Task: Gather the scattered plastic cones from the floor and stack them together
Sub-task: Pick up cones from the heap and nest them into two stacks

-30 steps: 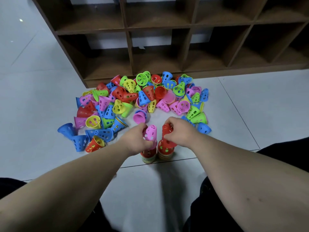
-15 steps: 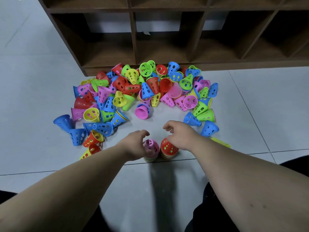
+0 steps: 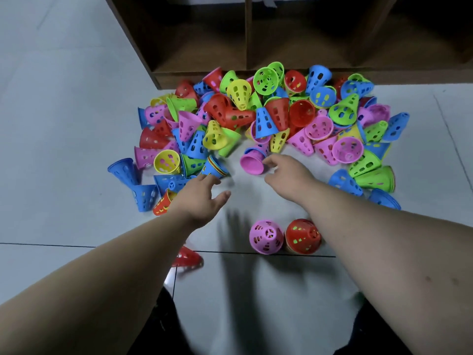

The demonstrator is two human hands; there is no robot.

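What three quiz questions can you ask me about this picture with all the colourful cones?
1. True or false: the left hand is gripping something.
2. The red-topped stack has a neighbour stack. What colour is on top of it? A pink, B yellow, C blue.
3. Fill in: the tipped-over cone by the right hand is ___.
Key: 1 false; 2 A; 3 pink.

Dim even light, motion blur (edges bowed).
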